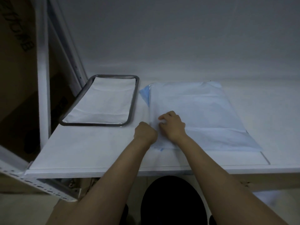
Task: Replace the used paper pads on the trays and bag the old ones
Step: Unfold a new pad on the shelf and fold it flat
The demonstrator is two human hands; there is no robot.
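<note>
A metal tray (133,101) sits at the back left of the white table, lined with a white paper pad (102,101). To its right lies a large pack of white and blue paper pads (203,111) in a clear wrapper. My left hand (145,133) is closed in a fist at the pack's near left edge, pinching it. My right hand (172,125) rests on top of the pack beside the left hand, fingers curled and pinching the wrapper or top sheet. Whether it is the wrapper or a pad that they grip is unclear.
The white table (84,153) ends at a front edge close to me. A white metal shelf post (43,78) and a cardboard box (17,46) stand at the left. A perforated white rail (37,184) runs below the table's left corner. A grey wall lies behind.
</note>
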